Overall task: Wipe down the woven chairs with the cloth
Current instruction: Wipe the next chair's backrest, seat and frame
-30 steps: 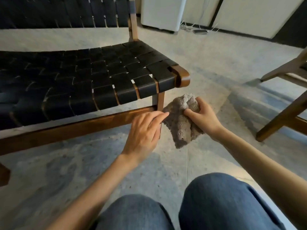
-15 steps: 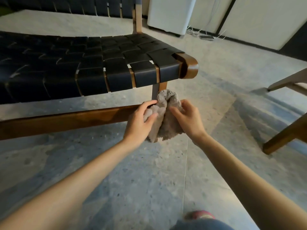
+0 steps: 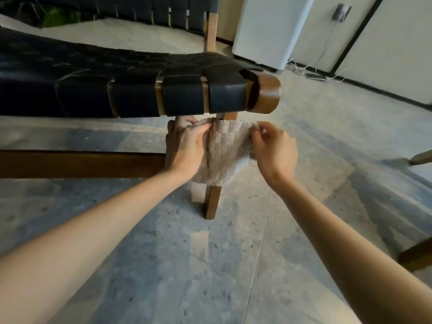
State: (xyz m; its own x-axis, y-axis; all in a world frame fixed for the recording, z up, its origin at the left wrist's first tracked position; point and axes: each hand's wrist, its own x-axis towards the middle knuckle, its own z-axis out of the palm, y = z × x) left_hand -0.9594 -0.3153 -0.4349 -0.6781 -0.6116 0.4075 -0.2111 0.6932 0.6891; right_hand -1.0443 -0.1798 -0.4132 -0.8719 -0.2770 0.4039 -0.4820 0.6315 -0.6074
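though bunched before, cloth (image 3: 222, 150) now spread across chair leg (image 3: 212, 202)

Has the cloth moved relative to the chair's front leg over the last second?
Yes: from right of the front leg, the cloth now spreads across it, just below the woven seat.

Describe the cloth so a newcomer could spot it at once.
Find the black woven chair and its front leg under the rounded wooden corner. The cloth is stretched across that leg's upper part, held by the left hand and right hand. It is the only pale, fuzzy thing against the dark wood.
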